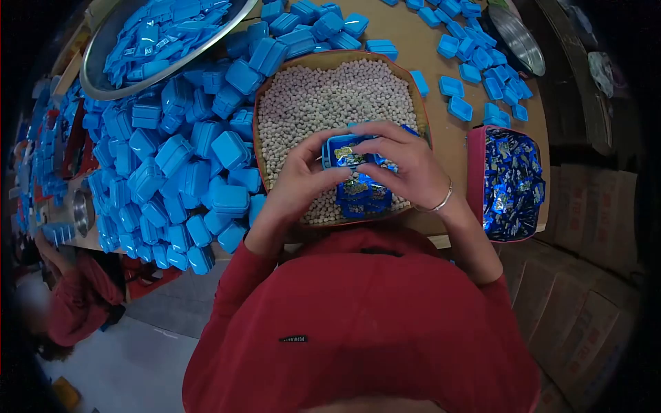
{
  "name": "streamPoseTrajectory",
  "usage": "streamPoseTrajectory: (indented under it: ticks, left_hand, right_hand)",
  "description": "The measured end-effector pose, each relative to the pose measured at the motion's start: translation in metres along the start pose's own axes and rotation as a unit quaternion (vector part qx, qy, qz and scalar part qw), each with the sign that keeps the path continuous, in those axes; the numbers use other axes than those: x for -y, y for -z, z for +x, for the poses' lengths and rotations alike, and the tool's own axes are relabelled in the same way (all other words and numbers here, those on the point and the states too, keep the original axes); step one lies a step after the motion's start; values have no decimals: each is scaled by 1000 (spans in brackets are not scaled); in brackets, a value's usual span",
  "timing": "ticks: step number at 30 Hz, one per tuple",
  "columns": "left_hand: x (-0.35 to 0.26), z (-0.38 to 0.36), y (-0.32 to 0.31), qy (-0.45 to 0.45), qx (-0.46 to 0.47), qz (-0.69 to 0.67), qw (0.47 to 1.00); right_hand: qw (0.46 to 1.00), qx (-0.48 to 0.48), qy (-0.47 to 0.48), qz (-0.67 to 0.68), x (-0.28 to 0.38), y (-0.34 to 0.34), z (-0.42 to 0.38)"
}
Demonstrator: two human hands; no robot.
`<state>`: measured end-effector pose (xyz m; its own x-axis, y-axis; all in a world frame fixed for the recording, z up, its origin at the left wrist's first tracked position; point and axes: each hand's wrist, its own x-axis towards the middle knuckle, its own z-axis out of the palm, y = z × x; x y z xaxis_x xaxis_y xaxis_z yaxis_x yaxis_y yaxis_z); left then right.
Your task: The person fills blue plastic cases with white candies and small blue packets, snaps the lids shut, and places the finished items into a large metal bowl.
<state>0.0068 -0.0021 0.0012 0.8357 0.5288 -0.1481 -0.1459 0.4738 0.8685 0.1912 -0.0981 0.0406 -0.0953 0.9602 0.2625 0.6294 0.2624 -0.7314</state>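
Over a wide tray (pixel 256 131) of small pale round pellets (pixel 330 89), my two hands hold a small open blue plastic box (pixel 326 157). A shiny blue foil packet (pixel 346 154) shows inside it. My left hand (pixel 300 180) grips the box's left side, thumb along the near edge. My right hand (pixel 413 168) closes round the right side, its fingers reaching over the opening and partly hiding it. Just below the box, several more blue foil packets (pixel 363 199) lie on the pellets.
Closed blue boxes (pixel 231 150) are heaped on the left. A metal bowl (pixel 89 76) of flat blue pieces stands behind them. Open blue box halves (pixel 460 108) lie at the right, near a pink-sided container (pixel 475 165) of foil packets. Cardboard cartons (pixel 585 337) and another person (pixel 79 303) flank the table.
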Motion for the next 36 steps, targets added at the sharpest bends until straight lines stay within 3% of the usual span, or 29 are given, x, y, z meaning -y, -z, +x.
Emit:
streamPoseTrajectory:
  ticks: [3, 9, 15, 24, 36]
  left_hand:
    - [-3, -6, 0, -1, -17, -23, 1000]
    - [-4, -11, -2, -14, -24, 3, 1000]
    - [-25, -13, -8, -33, 11, -15, 999]
    - [-31, -19, -11, 1, 18, 8, 1000]
    - [-41, -24, -10, -35, 21, 71, 997]
  right_hand:
    - [996, -41, -34, 67, 4, -3, -1]
    - [996, -48, 8, 71, 9, -4, 3]
    - [989, -72, 113, -69, 18, 2, 5]
    - [996, -79, 43, -3, 20, 5, 3]
    - [992, -56, 85, -76, 29, 2, 5]
